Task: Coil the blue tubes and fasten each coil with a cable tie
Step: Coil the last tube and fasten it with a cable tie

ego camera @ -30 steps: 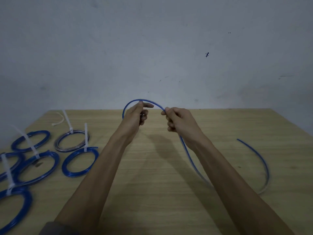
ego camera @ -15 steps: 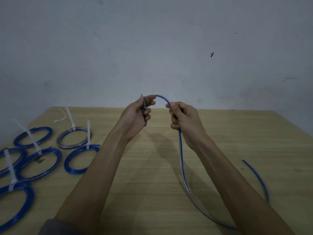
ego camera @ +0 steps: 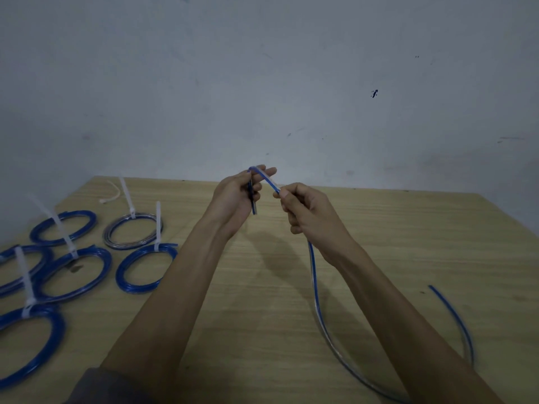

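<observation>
Blue tube [ego camera: 315,287], both hands pinching it, left hand [ego camera: 236,196], right hand [ego camera: 309,211]

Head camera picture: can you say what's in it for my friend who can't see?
Two hands bend a loose blue tube above a wooden table: left hand and right hand each grip it. Tied coils lie at left.

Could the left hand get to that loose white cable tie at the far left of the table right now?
Probably not at once. The left hand grips the blue tube, so it would have to let go first. Otherwise the way looks free: only bare table lies between it and the loose cable tie.
</observation>
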Available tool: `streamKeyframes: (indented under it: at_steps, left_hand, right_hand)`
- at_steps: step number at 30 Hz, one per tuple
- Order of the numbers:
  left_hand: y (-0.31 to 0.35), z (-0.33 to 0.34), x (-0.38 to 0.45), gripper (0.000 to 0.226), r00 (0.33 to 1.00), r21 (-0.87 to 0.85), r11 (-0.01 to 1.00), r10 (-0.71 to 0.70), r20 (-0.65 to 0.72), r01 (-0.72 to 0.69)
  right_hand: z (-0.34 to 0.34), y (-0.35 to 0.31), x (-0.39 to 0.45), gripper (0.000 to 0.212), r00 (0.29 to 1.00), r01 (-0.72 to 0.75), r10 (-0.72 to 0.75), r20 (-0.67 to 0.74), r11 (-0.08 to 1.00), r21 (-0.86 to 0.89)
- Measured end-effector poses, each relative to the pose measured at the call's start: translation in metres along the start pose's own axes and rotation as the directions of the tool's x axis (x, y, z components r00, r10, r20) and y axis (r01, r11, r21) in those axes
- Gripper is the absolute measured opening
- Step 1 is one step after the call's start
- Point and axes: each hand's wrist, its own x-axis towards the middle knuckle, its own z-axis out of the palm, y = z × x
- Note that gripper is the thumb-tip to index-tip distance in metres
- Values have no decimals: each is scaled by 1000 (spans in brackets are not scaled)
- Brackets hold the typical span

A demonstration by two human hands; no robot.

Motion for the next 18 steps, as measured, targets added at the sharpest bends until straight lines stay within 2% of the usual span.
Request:
streamKeyframes:
  at_steps: [5, 8, 10, 12, 15, 18]
  left_hand:
    - [16, -6, -1, 22, 998, -249, 968, -37, -46, 25]
    - [30, -7, -4, 22, 998, -503, 864, -55, -39, 28]
    - [34, -7, -8, 23, 997, -606, 795, -67, -26, 38]
    - [34, -3, -11, 23, 998, -597, 801, -62, -10, 44]
    - [30, 4, -14, 26, 999, -492, 869, -40, 18, 44]
    - [33, 10, -18, 30, 998, -341, 940, -9, 55, 27]
  right_hand:
    - [4, 0, -3, 18, 988, 15, 13, 157, 984, -175]
    - [2, 1, -2, 17, 977, 99, -18, 213, 921, -376]
    - [2, 5, -1, 16, 976, 124, -27, 216, 885, -449]
    - [0, 12, 1, 18, 979, 136, -33, 199, 839, -527]
    - [-8, 18, 5, 25, 982, 130, -11, 188, 763, -634]
    - [-24, 15, 6, 28, 963, 67, 114, 245, 778, -624]
